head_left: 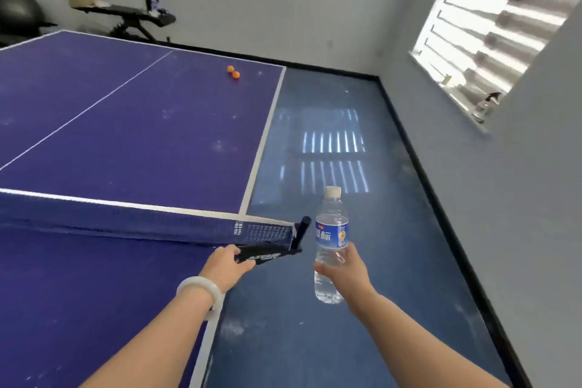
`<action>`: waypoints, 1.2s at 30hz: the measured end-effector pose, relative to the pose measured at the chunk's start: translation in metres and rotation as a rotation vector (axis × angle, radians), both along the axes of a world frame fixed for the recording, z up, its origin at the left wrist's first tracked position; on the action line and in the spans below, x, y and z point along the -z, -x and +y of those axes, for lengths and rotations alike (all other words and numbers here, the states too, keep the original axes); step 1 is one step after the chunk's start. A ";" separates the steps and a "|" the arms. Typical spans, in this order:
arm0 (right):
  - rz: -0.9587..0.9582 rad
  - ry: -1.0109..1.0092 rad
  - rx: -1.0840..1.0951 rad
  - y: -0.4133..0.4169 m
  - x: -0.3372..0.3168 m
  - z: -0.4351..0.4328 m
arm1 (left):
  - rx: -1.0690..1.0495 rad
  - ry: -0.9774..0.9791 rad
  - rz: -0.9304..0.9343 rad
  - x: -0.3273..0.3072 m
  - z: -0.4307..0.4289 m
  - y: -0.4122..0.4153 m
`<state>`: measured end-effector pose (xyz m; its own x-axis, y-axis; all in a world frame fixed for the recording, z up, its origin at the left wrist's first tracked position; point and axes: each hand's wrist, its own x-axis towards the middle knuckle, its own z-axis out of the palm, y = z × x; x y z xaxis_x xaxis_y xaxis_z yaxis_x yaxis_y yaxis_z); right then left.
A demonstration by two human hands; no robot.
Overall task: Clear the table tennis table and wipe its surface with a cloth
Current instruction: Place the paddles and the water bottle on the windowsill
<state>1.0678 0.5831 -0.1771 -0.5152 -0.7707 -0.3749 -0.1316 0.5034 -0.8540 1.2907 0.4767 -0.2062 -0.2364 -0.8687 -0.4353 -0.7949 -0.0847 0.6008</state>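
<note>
A person's right hand (348,272) holds a water bottle (331,230) upright over the floor, just right of the bench (141,142), grip clamped round its lower body. The left hand (227,265) has its grip curled on the net clamp (263,257). Two orange balls (233,71) lie at the far right, likely light and quick to roll, best cupped from above.

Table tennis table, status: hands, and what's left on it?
Left hand grips net clamp at table edge. Right hand holds water bottle, clear of the table. Two orange balls on far half.
</note>
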 end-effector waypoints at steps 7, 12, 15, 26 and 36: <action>0.031 0.079 0.318 0.114 -0.029 0.136 | 0.385 0.089 -0.002 -0.044 0.076 0.163; 0.056 0.106 0.530 0.189 -0.046 0.284 | 0.640 0.157 0.021 -0.068 0.195 0.277; 0.071 0.122 0.675 0.220 -0.057 0.384 | 0.796 0.178 0.061 -0.078 0.278 0.337; 0.059 0.130 1.169 0.246 -0.045 0.700 | 1.355 0.141 0.072 -0.067 0.577 0.483; 0.035 0.072 1.560 0.273 -0.021 0.867 | 1.736 0.050 0.021 -0.028 0.747 0.598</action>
